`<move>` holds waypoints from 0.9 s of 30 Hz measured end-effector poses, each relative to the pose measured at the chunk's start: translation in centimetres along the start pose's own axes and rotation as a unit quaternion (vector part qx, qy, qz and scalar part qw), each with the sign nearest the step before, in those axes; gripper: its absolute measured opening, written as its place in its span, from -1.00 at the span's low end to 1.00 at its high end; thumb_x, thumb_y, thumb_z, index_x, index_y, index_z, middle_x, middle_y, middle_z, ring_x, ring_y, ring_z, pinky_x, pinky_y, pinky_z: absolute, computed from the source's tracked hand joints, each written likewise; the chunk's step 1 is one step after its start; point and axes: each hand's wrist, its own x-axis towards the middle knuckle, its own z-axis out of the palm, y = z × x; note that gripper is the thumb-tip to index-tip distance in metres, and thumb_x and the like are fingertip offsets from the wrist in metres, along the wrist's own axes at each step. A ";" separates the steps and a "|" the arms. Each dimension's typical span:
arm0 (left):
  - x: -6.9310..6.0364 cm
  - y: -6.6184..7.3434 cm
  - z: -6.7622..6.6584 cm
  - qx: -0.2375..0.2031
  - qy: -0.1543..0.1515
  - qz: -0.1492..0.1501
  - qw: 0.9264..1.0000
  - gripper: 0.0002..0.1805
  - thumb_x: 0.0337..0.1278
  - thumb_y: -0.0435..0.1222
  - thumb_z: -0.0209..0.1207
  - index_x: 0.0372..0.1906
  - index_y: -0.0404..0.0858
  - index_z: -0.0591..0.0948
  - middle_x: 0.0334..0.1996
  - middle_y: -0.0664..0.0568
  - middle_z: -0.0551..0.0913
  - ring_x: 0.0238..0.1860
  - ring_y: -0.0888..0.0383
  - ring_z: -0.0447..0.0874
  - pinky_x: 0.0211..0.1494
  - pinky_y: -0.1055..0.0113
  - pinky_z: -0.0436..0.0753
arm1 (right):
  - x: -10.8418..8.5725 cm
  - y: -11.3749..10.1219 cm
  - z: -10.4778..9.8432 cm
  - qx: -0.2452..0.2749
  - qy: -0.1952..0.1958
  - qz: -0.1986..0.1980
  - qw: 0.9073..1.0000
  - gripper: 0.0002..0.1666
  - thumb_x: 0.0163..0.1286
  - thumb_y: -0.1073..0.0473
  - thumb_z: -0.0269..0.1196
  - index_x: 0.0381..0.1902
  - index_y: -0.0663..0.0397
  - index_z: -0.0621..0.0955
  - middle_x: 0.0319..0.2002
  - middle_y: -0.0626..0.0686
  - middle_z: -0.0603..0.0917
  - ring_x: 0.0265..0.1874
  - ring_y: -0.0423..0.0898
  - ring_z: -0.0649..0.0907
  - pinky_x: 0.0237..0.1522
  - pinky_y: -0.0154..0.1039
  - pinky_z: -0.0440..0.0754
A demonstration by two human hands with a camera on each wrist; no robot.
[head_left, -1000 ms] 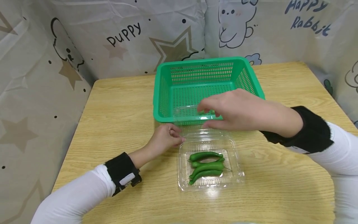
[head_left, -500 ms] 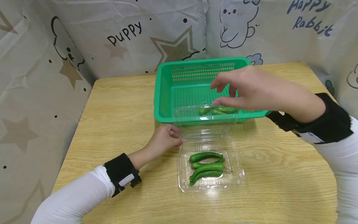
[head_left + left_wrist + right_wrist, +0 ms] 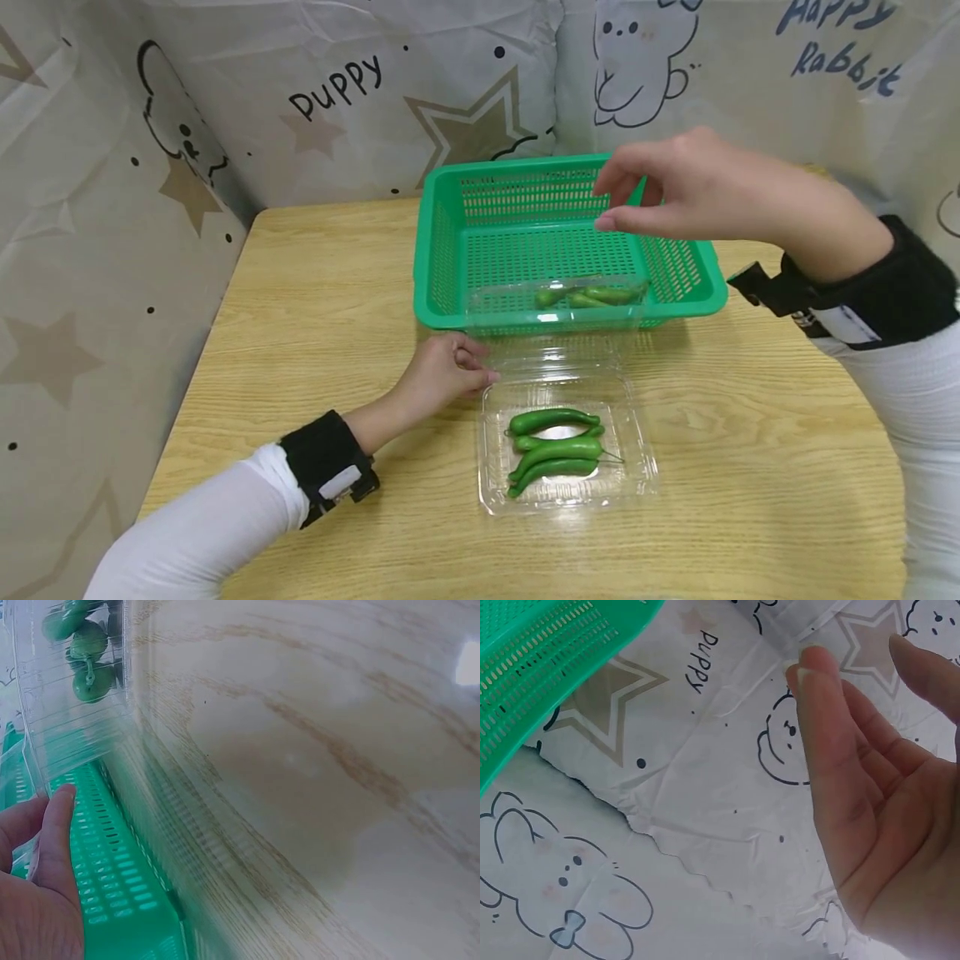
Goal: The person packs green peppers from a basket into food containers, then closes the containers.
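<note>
Several green peppers (image 3: pixel 558 448) lie in the base of a clear plastic box (image 3: pixel 495 492), whose lid is raised against the front of a green basket (image 3: pixel 442 321). More green peppers (image 3: pixel 611 295) show through the lid, inside the basket. With thumb and fingers my left hand (image 3: pixel 442 367) pinches the box's left edge near the hinge; the left wrist view shows this hand (image 3: pixel 45 877) at the clear edge. My right hand (image 3: pixel 690 187) hangs above the basket's right side, fingers bent loosely apart from the thumb; in the right wrist view the hand (image 3: pixel 877 795) holds nothing.
The wooden table (image 3: pixel 322 283) runs up to a patterned cloth (image 3: pixel 337 158) at the back and left. Black bands (image 3: pixel 330 467) wrap both wrists over white sleeves. The basket stands near the table's back edge.
My right hand has moved up and to the right, away from the lid, uncovering the peppers in the basket. My left hand has stayed at the box edge.
</note>
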 end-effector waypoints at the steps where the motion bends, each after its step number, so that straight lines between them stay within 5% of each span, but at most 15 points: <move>1: 0.0 0.0 0.0 -0.002 0.000 -0.001 1.000 -0.59 -0.02 -0.40 0.34 -0.04 -0.50 0.53 -0.42 -0.11 0.68 -0.44 0.17 0.68 -0.33 0.35 0.71 | 0.1 0.1 0.0 0.000 -0.006 0.006 1.000 -0.74 0.26 0.11 0.31 -0.14 0.09 0.60 -0.31 -0.01 0.73 -0.49 -0.23 0.65 -0.46 -0.36 0.57; 10: 0.0 -0.2 -0.1 -0.007 -0.001 0.002 1.000 -0.58 -0.02 -0.40 0.35 -0.05 -0.51 0.54 -0.41 -0.12 0.67 -0.42 0.14 0.68 -0.30 0.31 0.71 | 1.1 0.3 0.3 -0.014 -0.033 0.020 0.999 -0.69 0.30 0.05 0.27 -0.09 0.12 0.59 -0.29 -0.01 0.72 -0.51 -0.22 0.61 -0.46 -0.30 0.56; 18: 0.6 0.1 0.0 0.033 -0.001 0.014 0.999 -0.59 -0.06 -0.35 0.38 -0.07 -0.44 0.57 -0.42 -0.06 0.71 -0.45 0.20 0.67 -0.37 0.37 0.68 | 2.5 1.4 0.4 -0.025 -0.059 0.045 0.997 -0.61 0.32 0.03 0.25 -0.03 0.19 0.56 -0.17 0.17 0.70 -0.44 -0.06 0.67 -0.29 -0.08 0.64; 27: -0.1 -0.1 0.0 0.013 -0.004 0.021 1.000 -0.60 -0.03 -0.39 0.35 -0.06 -0.47 0.55 -0.45 -0.07 0.69 -0.48 0.20 0.64 -0.40 0.39 0.66 | 4.3 2.5 1.6 -0.032 -0.101 0.068 0.992 -0.57 0.35 0.00 0.20 0.02 0.21 0.53 -0.06 0.22 0.66 -0.17 0.09 0.67 -0.09 0.01 0.61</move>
